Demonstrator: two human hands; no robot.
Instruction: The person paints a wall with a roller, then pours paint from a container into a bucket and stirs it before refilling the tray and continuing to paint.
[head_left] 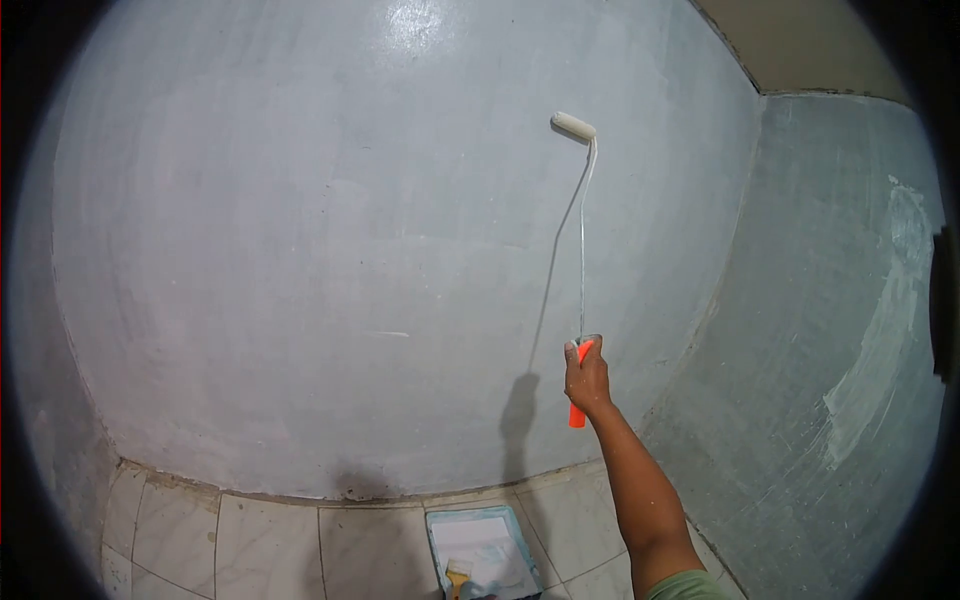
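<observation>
My right hand (588, 378) is closed around the orange handle of a paint roller (574, 127). The roller's long thin metal rod rises from my fist, and its pale cylindrical sleeve lies against the grey-white wall (300, 250), high and right of the middle. A shadow of the hand and rod falls on the wall just to the left. Below, on the floor, a paint tray (492, 535) with a blue rim holds white paint. A paintbrush (458, 577) with a yellow-brown handle rests at the tray's near left part. My left hand is out of view.
Light tiles (265, 545) with dark joints cover the floor along the foot of the wall. A greyer side wall (790, 330) with a pale smeared patch meets the painted wall in a corner on the right. Another wall (50, 430) stands at the far left.
</observation>
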